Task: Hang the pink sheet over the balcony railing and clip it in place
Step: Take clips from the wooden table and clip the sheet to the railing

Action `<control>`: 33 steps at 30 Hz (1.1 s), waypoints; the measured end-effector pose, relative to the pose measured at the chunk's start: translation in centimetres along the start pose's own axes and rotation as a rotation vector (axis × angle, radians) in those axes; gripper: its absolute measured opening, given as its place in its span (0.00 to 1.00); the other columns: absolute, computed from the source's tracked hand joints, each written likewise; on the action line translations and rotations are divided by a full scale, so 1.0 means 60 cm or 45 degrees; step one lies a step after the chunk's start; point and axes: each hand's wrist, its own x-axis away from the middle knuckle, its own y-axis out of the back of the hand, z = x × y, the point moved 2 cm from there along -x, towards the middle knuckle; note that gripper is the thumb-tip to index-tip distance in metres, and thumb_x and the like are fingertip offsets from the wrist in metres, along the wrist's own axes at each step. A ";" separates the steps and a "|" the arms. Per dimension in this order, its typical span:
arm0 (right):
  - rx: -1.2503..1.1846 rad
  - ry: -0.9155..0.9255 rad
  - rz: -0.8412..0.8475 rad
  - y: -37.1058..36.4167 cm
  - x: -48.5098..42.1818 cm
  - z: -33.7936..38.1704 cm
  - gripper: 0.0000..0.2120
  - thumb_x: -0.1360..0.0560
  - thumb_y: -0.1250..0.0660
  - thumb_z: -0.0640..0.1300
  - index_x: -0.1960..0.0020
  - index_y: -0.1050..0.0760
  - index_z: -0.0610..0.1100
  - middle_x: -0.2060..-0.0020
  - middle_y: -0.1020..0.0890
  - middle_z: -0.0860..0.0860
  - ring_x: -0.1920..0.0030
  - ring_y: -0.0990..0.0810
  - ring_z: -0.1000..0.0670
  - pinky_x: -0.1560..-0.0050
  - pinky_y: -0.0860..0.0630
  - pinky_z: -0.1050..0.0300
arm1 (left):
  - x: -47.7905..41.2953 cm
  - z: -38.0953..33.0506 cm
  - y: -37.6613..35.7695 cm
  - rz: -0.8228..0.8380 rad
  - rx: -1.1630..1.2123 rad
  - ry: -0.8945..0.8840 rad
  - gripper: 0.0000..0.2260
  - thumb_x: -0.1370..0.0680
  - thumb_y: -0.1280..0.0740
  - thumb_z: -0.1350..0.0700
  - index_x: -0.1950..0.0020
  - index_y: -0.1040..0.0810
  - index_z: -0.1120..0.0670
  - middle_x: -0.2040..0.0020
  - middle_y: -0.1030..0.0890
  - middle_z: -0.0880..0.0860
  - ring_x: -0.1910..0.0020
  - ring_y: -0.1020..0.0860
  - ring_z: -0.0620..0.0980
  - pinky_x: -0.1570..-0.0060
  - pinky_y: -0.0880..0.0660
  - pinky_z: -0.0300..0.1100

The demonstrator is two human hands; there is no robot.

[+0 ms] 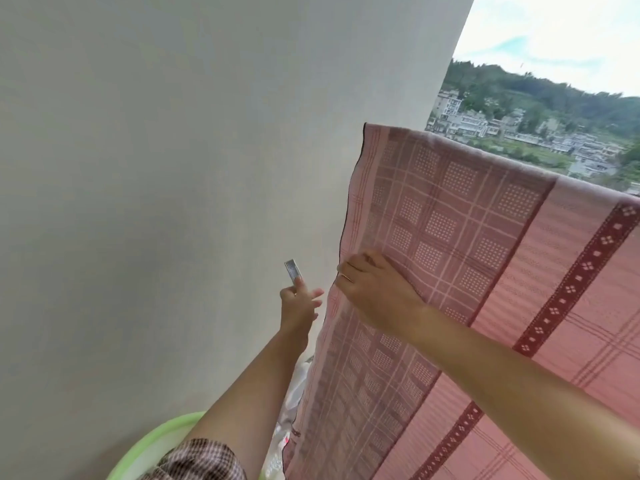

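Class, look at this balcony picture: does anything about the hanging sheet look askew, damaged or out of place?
Nothing looks damaged. On the pink sheet, the left edge is not straight: it kinks where the right hand grips it. No clip shows on it yet; the left hand holds a metal clip beside the wall.

The sheet (485,237) hangs draped, and the right hand (374,292) grips its left edge. Just left of the sheet, the left hand (300,304) pinches a clip (293,270) against the wall (173,133).
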 end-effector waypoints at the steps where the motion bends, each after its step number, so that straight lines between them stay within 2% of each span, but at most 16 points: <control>1: 0.050 0.015 0.020 0.003 -0.014 -0.002 0.10 0.38 0.28 0.44 0.56 0.19 0.48 0.53 0.17 0.52 0.45 0.21 0.50 0.41 0.26 0.49 | -0.019 -0.004 -0.005 0.038 -0.026 0.007 0.24 0.18 0.53 0.42 0.37 0.33 0.61 0.51 0.19 0.52 0.51 0.22 0.50 0.49 0.25 0.47; 3: 0.129 0.025 0.024 0.011 -0.039 -0.009 0.10 0.38 0.28 0.45 0.56 0.19 0.48 0.51 0.17 0.51 0.41 0.21 0.50 0.36 0.29 0.47 | -0.048 -0.010 -0.021 0.114 -0.063 0.056 0.24 0.18 0.52 0.44 0.35 0.33 0.62 0.57 0.19 0.49 0.43 0.24 0.54 0.36 0.31 0.53; 4: 0.176 0.007 0.040 0.016 -0.051 -0.012 0.10 0.36 0.29 0.45 0.54 0.18 0.48 0.49 0.17 0.51 0.39 0.22 0.50 0.32 0.33 0.46 | -0.061 -0.010 -0.029 0.147 -0.065 0.100 0.23 0.17 0.51 0.45 0.34 0.34 0.61 0.57 0.20 0.50 0.42 0.25 0.55 0.35 0.32 0.53; 6: 0.286 -0.054 0.158 0.033 -0.076 -0.012 0.14 0.31 0.33 0.47 0.47 0.20 0.45 0.43 0.19 0.48 0.32 0.28 0.48 0.27 0.48 0.41 | -0.079 -0.005 -0.046 0.228 -0.083 0.154 0.21 0.18 0.48 0.47 0.33 0.35 0.61 0.51 0.23 0.54 0.46 0.26 0.54 0.41 0.29 0.50; 7: 0.319 -0.076 0.253 0.041 -0.089 -0.009 0.17 0.29 0.35 0.48 0.42 0.22 0.42 0.40 0.21 0.47 0.29 0.32 0.47 0.28 0.59 0.39 | -0.083 -0.002 -0.056 0.280 -0.131 0.147 0.20 0.18 0.47 0.49 0.32 0.35 0.61 0.47 0.26 0.54 0.47 0.27 0.52 0.44 0.29 0.49; 9: 0.392 -0.124 0.510 0.046 -0.114 -0.003 0.22 0.26 0.36 0.50 0.36 0.27 0.40 0.37 0.24 0.47 0.26 0.39 0.45 0.38 0.76 0.36 | -0.090 0.008 -0.075 0.355 -0.186 0.125 0.17 0.18 0.46 0.53 0.32 0.34 0.58 0.42 0.27 0.54 0.45 0.27 0.52 0.41 0.28 0.50; 12: 0.480 -0.091 0.636 0.051 -0.148 -0.004 0.20 0.26 0.39 0.52 0.39 0.25 0.43 0.45 0.21 0.49 0.30 0.34 0.43 0.45 0.83 0.35 | -0.093 0.016 -0.100 0.411 -0.148 0.107 0.12 0.18 0.43 0.57 0.36 0.30 0.59 0.41 0.23 0.58 0.44 0.23 0.55 0.48 0.23 0.47; 14: 0.447 -0.077 0.690 0.058 -0.164 -0.011 0.15 0.25 0.42 0.53 0.49 0.22 0.46 0.56 0.20 0.52 0.38 0.28 0.43 0.42 0.82 0.34 | -0.096 0.018 -0.107 0.415 -0.063 0.136 0.13 0.19 0.44 0.54 0.41 0.29 0.61 0.49 0.21 0.59 0.49 0.22 0.56 0.55 0.24 0.47; 16: 0.399 -0.137 0.794 0.060 -0.179 -0.022 0.13 0.25 0.43 0.53 0.60 0.23 0.49 0.67 0.23 0.55 0.44 0.25 0.43 0.38 0.79 0.33 | -0.099 0.021 -0.104 0.369 -0.037 0.119 0.13 0.19 0.43 0.54 0.44 0.29 0.63 0.59 0.23 0.56 0.60 0.24 0.53 0.63 0.27 0.45; 19: 0.330 -0.253 0.940 0.055 -0.189 -0.035 0.17 0.25 0.44 0.55 0.69 0.34 0.48 0.70 0.25 0.54 0.45 0.24 0.44 0.33 0.72 0.32 | -0.099 0.024 -0.096 0.270 -0.061 0.071 0.13 0.19 0.42 0.50 0.46 0.31 0.60 0.63 0.24 0.50 0.68 0.27 0.45 0.72 0.31 0.33; 21: 0.278 -0.330 1.001 0.054 -0.189 -0.045 0.16 0.26 0.44 0.56 0.69 0.36 0.48 0.68 0.26 0.54 0.46 0.24 0.45 0.31 0.65 0.31 | -0.099 0.017 -0.090 0.183 -0.038 0.011 0.14 0.19 0.44 0.47 0.47 0.32 0.57 0.63 0.26 0.48 0.69 0.29 0.40 0.76 0.32 0.26; 25: 0.190 -0.420 1.063 0.047 -0.190 -0.058 0.11 0.27 0.42 0.55 0.60 0.30 0.49 0.60 0.22 0.53 0.45 0.26 0.47 0.30 0.59 0.31 | -0.090 0.009 -0.079 0.113 -0.038 -0.075 0.12 0.19 0.45 0.46 0.45 0.34 0.55 0.63 0.28 0.45 0.70 0.25 0.35 0.74 0.34 0.21; 26: 0.140 -0.437 1.076 0.044 -0.192 -0.060 0.10 0.27 0.42 0.54 0.61 0.31 0.48 0.63 0.24 0.53 0.49 0.26 0.48 0.30 0.59 0.31 | -0.088 0.008 -0.078 0.111 -0.034 -0.090 0.12 0.19 0.45 0.47 0.45 0.34 0.55 0.62 0.28 0.45 0.69 0.25 0.32 0.73 0.34 0.21; 30: -0.153 -0.495 1.032 0.036 -0.200 -0.063 0.12 0.26 0.38 0.42 0.67 0.37 0.46 0.68 0.28 0.53 0.63 0.28 0.52 0.29 0.56 0.30 | -0.087 0.006 -0.069 0.170 -0.069 -0.113 0.13 0.19 0.45 0.45 0.43 0.32 0.54 0.60 0.27 0.42 0.65 0.28 0.35 0.73 0.33 0.24; 32: -0.239 -0.519 0.942 0.037 -0.201 -0.069 0.14 0.28 0.37 0.35 0.68 0.37 0.45 0.71 0.30 0.53 0.69 0.31 0.53 0.30 0.47 0.33 | -0.096 0.008 -0.055 0.265 -0.143 -0.151 0.13 0.20 0.44 0.43 0.44 0.32 0.51 0.59 0.25 0.43 0.64 0.26 0.34 0.71 0.33 0.26; 33: -0.262 -0.532 0.894 0.038 -0.200 -0.072 0.14 0.29 0.37 0.33 0.69 0.37 0.45 0.72 0.32 0.52 0.71 0.33 0.52 0.34 0.38 0.37 | -0.103 0.010 -0.046 0.337 -0.171 -0.172 0.13 0.21 0.43 0.43 0.44 0.31 0.51 0.57 0.22 0.45 0.61 0.24 0.36 0.66 0.30 0.29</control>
